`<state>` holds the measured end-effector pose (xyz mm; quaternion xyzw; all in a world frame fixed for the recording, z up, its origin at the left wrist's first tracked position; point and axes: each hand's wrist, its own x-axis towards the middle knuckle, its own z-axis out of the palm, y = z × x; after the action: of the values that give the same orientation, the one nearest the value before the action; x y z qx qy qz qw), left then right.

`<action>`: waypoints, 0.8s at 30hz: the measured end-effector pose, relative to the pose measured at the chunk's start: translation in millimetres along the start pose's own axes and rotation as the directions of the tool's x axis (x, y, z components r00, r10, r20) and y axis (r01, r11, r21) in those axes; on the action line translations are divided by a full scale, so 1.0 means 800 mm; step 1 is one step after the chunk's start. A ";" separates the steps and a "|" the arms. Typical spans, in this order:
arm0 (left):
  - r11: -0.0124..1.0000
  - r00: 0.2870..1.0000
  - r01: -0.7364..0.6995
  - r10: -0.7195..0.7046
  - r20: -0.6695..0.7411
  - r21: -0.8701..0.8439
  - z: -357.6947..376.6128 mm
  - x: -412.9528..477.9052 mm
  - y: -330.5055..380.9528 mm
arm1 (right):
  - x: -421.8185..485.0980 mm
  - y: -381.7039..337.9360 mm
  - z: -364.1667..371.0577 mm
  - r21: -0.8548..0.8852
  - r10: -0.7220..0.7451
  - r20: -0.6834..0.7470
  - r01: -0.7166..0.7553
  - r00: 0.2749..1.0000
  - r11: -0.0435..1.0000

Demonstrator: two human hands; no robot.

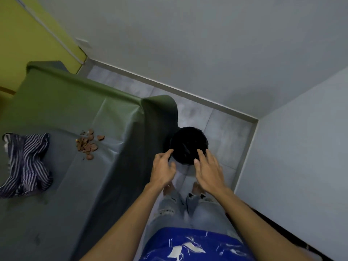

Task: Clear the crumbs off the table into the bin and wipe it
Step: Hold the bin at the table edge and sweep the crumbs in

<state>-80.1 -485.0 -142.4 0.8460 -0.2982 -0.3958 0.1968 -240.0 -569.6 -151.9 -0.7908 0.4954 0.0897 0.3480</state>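
Observation:
A round black bin (pixel 188 142) stands on the grey tiled floor beside the table's hanging corner. My left hand (pixel 162 168) and my right hand (pixel 207 170) reach down toward its near rim, fingers spread, holding nothing; the fingertips overlap the rim in the view, and I cannot tell whether they touch it. A pile of brown crumbs (pixel 87 144) lies on the table (pixel 62 110), which is covered in a green cloth. A dark cloth with white stripes (pixel 28 162) lies crumpled left of the crumbs.
The table fills the left side, its cover draping down to the floor near the bin. Grey walls close in a narrow floor strip behind and to the right. My bare feet (pixel 195 187) stand just before the bin.

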 end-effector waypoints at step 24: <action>0.993 1.000 -0.021 0.022 -0.009 0.117 0.260 0.362 -0.249 | 0.315 0.251 0.305 0.242 0.307 -0.014 -0.295 0.952 0.925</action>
<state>-27.0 -548.3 -542.3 0.8547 -0.3292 -0.3711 0.1526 -236.1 -648.9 -548.0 -0.6603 0.6268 0.0620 0.4090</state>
